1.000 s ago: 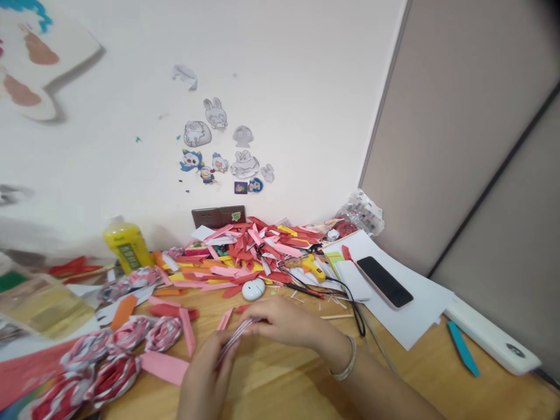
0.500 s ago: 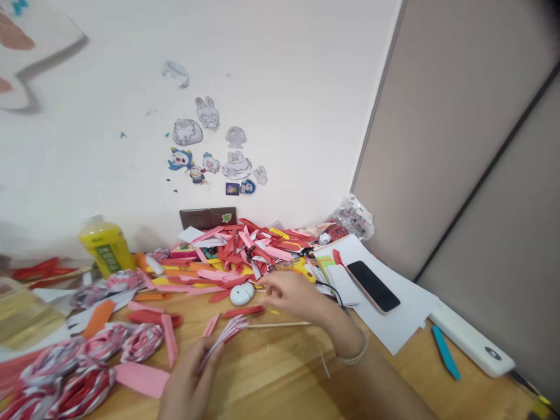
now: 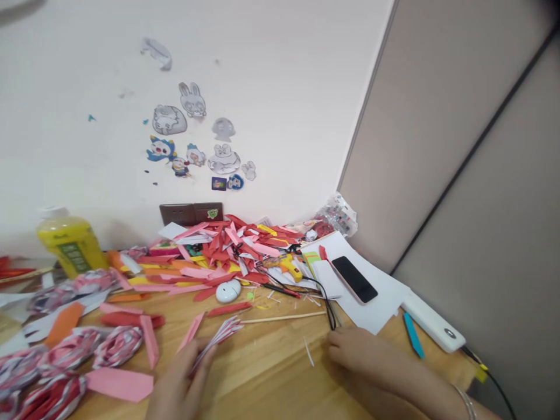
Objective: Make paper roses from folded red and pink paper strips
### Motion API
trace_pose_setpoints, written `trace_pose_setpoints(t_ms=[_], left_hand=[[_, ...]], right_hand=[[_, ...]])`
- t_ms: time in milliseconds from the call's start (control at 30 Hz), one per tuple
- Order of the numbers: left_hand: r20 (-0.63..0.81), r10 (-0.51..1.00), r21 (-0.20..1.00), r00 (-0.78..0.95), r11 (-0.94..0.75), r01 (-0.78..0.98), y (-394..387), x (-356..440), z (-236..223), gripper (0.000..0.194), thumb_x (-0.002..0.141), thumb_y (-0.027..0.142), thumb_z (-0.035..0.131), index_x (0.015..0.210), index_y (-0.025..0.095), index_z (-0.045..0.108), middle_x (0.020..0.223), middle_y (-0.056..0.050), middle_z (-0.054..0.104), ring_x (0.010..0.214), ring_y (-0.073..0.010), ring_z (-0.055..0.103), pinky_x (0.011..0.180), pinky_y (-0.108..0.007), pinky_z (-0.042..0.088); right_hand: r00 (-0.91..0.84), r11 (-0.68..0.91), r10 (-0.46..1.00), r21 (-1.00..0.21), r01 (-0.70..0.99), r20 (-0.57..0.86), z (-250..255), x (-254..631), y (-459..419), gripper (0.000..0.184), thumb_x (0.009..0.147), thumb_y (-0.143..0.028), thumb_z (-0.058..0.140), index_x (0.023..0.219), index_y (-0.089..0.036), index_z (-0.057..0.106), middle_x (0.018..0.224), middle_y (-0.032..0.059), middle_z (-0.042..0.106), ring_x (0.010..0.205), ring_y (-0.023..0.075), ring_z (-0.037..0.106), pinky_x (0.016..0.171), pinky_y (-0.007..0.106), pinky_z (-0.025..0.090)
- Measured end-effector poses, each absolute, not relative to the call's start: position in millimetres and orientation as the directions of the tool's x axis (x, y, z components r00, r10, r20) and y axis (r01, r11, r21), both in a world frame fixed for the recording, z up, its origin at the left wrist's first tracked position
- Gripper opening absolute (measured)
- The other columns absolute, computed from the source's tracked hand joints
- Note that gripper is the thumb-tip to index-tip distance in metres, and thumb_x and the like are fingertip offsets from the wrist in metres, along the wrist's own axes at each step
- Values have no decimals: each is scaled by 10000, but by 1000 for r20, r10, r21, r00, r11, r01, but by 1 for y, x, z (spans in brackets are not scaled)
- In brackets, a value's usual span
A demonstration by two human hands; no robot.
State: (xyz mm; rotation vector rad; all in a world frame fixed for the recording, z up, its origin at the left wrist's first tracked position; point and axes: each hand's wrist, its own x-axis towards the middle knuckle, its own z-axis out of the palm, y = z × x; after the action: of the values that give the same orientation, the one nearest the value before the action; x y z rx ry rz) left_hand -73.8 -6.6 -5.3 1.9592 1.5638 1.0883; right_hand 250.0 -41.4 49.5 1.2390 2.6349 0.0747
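Note:
My left hand is at the bottom of the view, fingers closed on a fanned bundle of red-and-white paper strips that points up and right. My right hand lies on the wooden table at the lower right, knuckles up, fingers curled down near a black cable; what its fingertips touch is hidden. A thin wooden stick lies between the two hands, touched by neither.
A heap of red, pink and yellow paper strips fills the back. Rolled paper flowers sit left, by a yellow bottle. A phone on white sheets, a white mouse, a white power strip and a blue piece lie right.
My right hand left the bundle, reached to the strip heap, then drew back right and down onto the table. The stick now lies free. The view has swung to the right.

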Motion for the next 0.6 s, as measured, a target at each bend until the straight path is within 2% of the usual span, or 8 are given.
trace_pose_setpoints(t_ms=[133, 300, 533, 600], left_hand=[[357, 930, 684, 92, -327, 652, -5, -73, -3, 289, 789, 489, 477, 870, 267, 644, 831, -6, 729, 797, -242, 683, 668, -330, 556], [391, 918, 684, 72, -342, 645, -6, -71, 0, 333, 769, 536, 461, 822, 266, 649, 801, -10, 740, 756, -245, 697, 630, -330, 569], [426, 900, 637, 94, -372, 675, -3, -72, -4, 352, 776, 538, 458, 864, 255, 647, 859, -28, 744, 812, -251, 693, 658, -331, 567], [429, 897, 623, 105, -378, 685, -2, -73, -6, 340, 774, 534, 466, 860, 259, 647, 849, -21, 744, 802, -249, 692, 667, -336, 564]], right_hand=[[-791, 790, 593, 301, 534, -154, 40, 260, -46, 131, 840, -102, 529, 734, -154, 584, 745, 16, 614, 678, 156, 540, 549, 275, 348], [-921, 906, 357, 297, 301, -158, 47, 266, -40, 161, 821, -187, 570, 662, -164, 572, 677, 17, 583, 638, 150, 498, 523, 288, 307], [-977, 948, 163, 297, 118, -134, 49, 269, -38, 184, 786, -217, 595, 613, -168, 554, 604, 7, 537, 580, 137, 450, 466, 277, 243], [-978, 944, 151, 316, 99, -145, 52, 271, -40, 192, 798, -221, 583, 615, -169, 553, 598, 4, 531, 576, 137, 446, 463, 280, 244]])
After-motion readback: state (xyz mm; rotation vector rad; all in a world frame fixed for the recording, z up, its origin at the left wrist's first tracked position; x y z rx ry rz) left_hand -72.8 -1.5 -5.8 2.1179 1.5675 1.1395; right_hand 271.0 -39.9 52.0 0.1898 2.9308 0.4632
